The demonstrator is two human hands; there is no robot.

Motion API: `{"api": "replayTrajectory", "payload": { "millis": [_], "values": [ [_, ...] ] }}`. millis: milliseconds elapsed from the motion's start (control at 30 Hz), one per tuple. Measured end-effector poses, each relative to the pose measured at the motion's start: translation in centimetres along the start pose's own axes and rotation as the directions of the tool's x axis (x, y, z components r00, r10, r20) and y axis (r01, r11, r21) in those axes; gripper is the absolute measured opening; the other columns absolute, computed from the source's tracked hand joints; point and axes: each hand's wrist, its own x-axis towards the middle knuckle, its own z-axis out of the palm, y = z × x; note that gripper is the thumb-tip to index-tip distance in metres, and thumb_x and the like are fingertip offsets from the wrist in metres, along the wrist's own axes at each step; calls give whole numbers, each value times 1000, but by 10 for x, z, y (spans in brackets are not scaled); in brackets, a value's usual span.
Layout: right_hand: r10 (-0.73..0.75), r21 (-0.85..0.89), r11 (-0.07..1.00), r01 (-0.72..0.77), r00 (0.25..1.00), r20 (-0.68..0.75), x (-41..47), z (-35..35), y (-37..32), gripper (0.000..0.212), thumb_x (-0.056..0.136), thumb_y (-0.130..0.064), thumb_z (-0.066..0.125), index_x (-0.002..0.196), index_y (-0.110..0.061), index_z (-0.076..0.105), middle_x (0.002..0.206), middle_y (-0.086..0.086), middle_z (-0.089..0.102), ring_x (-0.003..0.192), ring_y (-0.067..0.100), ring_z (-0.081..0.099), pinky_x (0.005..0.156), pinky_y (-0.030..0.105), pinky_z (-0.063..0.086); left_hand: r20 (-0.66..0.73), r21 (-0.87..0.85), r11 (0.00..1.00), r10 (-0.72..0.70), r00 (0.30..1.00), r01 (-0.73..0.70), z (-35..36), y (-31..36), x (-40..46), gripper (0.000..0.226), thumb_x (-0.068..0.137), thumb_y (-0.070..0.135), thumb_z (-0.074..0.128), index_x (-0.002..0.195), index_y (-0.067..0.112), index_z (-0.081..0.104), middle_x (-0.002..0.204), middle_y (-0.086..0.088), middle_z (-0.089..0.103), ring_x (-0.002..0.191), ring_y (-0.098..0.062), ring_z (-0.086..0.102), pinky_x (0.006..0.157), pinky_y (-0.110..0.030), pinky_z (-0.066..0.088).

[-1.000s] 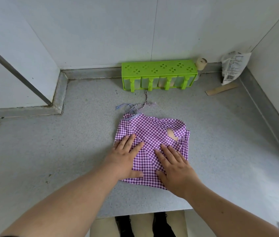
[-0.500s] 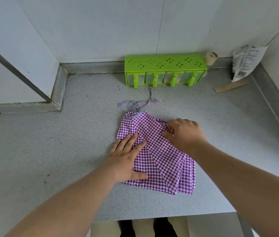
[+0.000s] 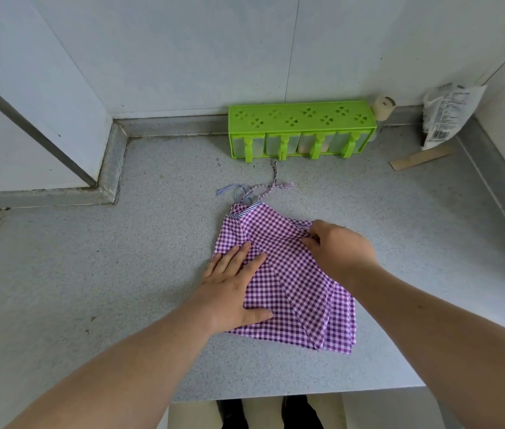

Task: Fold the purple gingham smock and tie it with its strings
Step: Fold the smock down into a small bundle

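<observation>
Head view: left hand presses flat on the smock, right hand pinches its edge, on a grey speckled counter walled in white.

Both bare forearms reach in from 6 o'clock, the left hand lying flat with fingers spread toward 1 o'clock, the right hand curled, fingertips pinching at 9 o'clock.
</observation>
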Motion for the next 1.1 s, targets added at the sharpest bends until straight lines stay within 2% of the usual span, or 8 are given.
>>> {"api": "replayTrajectory", "payload": {
  "millis": [167, 267, 400, 533, 600, 700, 1000, 1100],
  "values": [
    [54, -4, 999, -54, 999, 7, 7, 4, 1, 18, 108, -44, 43, 105, -30, 54, 76, -8, 62, 69, 12, 57, 59, 29, 45, 67, 34, 999, 31, 997, -33, 1, -10, -3, 121, 74, 98, 44, 154, 49, -33, 159, 8, -51, 151, -16, -39, 128, -49, -13],
    [27, -128, 991, -31, 999, -34, 8, 2, -4, 17, 107, -29, 42, 120, -29, 53, 94, -3, 67, 93, 22, 61, 93, 39, 49, 86, 66, 998, 20, 996, -26, 2, -9, -2, 122, 73, 98, 42, 154, 47, -34, 156, 6, -54, 149, -18, -43, 127, -49, -16],
    [-272, -329, 918, 222, 956, -114, -11, 7, -18, 55, 92, -10, 55, 142, -31, 48, 144, 2, 49, 142, 30, 40, 124, 49, 21, 85, 91, 996, -7, 996, -1, 4, -5, 0, 124, 72, 99, 41, 154, 46, -34, 154, 4, -57, 147, -19, -45, 122, -47, -22],
    [-389, -156, 903, 399, 917, 91, -31, 31, -36, 56, 105, -34, 40, 159, -37, 28, 170, -4, 20, 159, 24, 13, 129, 51, 7, 85, 96, 995, -15, 996, 7, 6, -5, 3, 127, 68, 102, 39, 153, 45, -35, 154, 4, -57, 148, -19, -44, 127, -50, -16],
    [-302, -127, 938, 323, 940, 160, -31, 47, -32, 66, 106, -57, 23, 165, -34, 4, 174, -4, -5, 160, 19, -7, 130, 47, -1, 98, 107, 994, -20, 995, 9, 5, -4, 3, 127, 68, 103, 38, 152, 44, -38, 152, 4, -59, 148, -19, -45, 126, -50, -17],
    [-194, -185, 958, 219, 970, 147, -29, 61, -10, 73, 103, -65, 5, 162, -30, -19, 169, -3, -26, 156, 18, -24, 129, 44, -8, 114, 93, 996, -18, 993, 7, 3, -4, 2, 127, 70, 101, 40, 150, 46, -41, 151, 5, -60, 147, -18, -46, 125, -49, -20],
    [3, -254, 967, 21, 995, 96, -15, 50, 12, 69, 105, -46, 5, 160, -15, -23, 170, 6, -24, 156, 20, -25, 128, 42, -12, 139, 46, 999, -8, 990, 2, 2, -4, 1, 130, 68, 99, 46, 153, 45, -37, 152, 5, -59, 146, -20, -47, 125, -51, -19],
    [-123, -177, 976, 123, 992, 14, -24, 42, -29, 68, 106, -43, 11, 160, -19, -24, 168, 6, -29, 154, 24, -29, 128, 47, -11, 137, 53, 999, -12, 991, 5, 2, -4, 2, 131, 67, 101, 44, 155, 43, -35, 152, 4, -59, 146, -19, -48, 125, -51, -19]
  ]
}}
